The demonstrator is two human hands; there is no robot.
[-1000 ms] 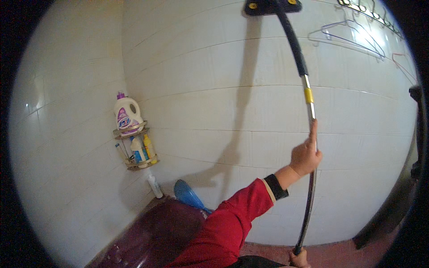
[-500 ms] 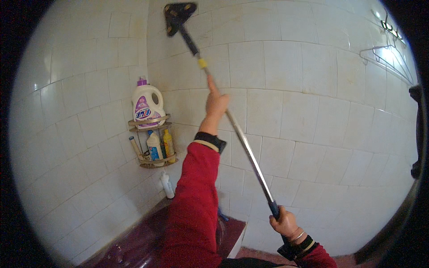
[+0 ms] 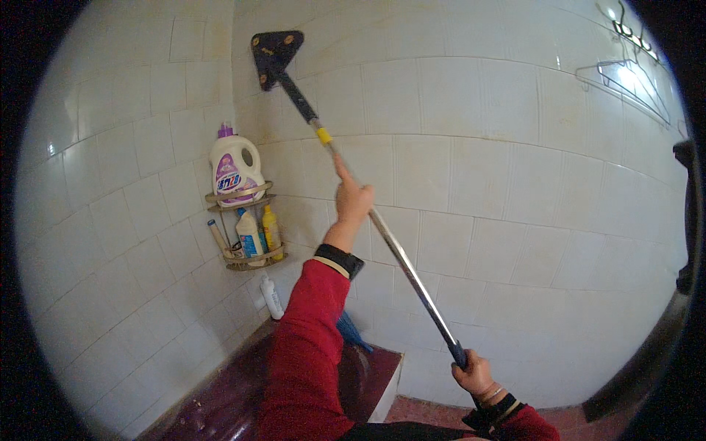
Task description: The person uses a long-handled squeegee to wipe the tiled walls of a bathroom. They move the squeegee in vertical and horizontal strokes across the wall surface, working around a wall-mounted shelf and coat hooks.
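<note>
A long-handled mop with a bright metal pole slants across the view. Its black triangular head lies against the white tiled wall, close to the corner. My left hand is wrapped round the pole below a yellow band, its index finger stretched along the metal. Lower right, my right hand grips the dark handle end of the same pole. Red sleeves with black cuffs cover both arms. My left forearm hides part of the dark red ledge behind it.
A corner rack holds a large white detergent jug, a white bottle and a yellow bottle. Beneath stands another white bottle on the dark red ledge. Wire hangers hang at upper right.
The mop head has moved down the wall and slightly left. My left hand has come down with the pole; my right hand has shifted slightly right and down. Both keep their hold.
</note>
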